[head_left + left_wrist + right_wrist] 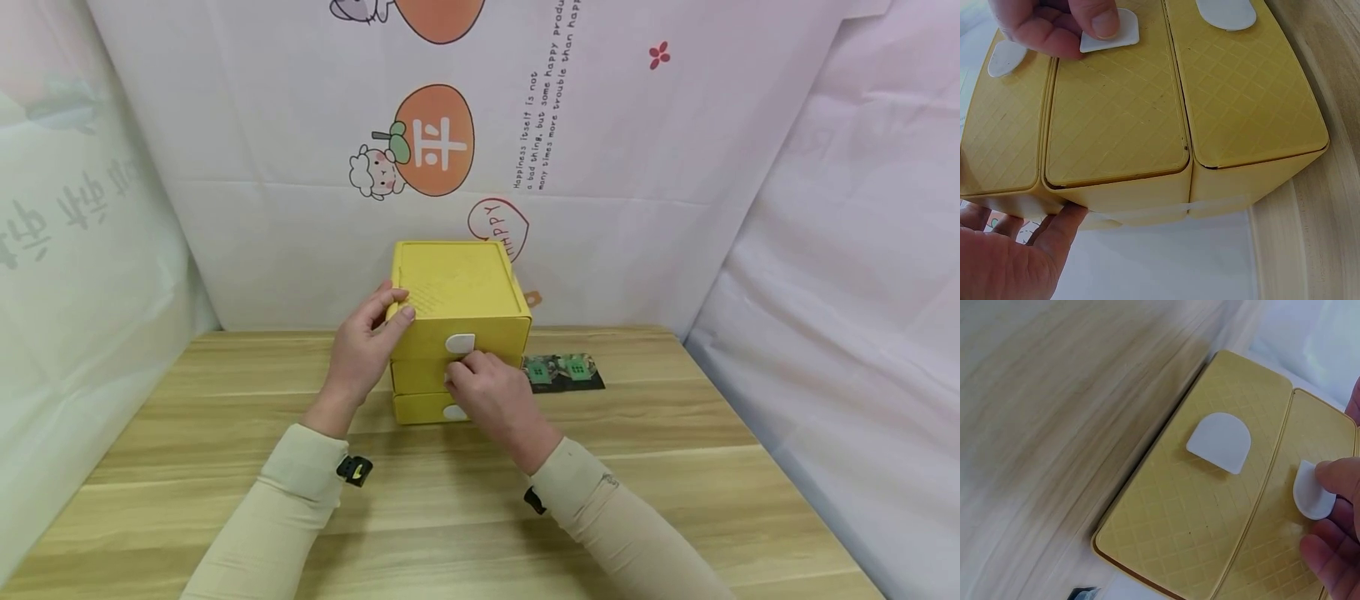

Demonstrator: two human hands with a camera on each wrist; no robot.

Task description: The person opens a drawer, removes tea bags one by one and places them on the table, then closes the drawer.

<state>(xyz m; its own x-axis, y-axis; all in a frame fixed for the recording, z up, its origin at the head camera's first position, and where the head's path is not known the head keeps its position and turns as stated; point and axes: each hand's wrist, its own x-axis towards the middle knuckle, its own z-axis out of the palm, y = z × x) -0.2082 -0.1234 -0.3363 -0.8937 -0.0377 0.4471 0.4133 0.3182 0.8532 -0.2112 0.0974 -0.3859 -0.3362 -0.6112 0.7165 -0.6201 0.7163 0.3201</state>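
Note:
A yellow three-drawer storage box point(457, 279) stands on the table, with a white pull tab on each drawer. My left hand point(363, 337) steadies its upper left corner, fingers at the top edge; in the left wrist view the thumb point(1066, 228) lies along the box's side. My right hand point(491, 392) pinches the pull tab point(1112, 31) of the middle drawer between thumb and fingers. Above it shows the top drawer's tab point(460, 342), and below it the bottom drawer's tab point(1222, 442). All three drawer fronts look about level with each other.
A dark flat card with green squares point(566, 372) lies right of the box, partly behind it. The wood-grain table point(420, 517) runs up to a printed white cloth point(300, 167) hanging behind. Pale cloths hang at both sides.

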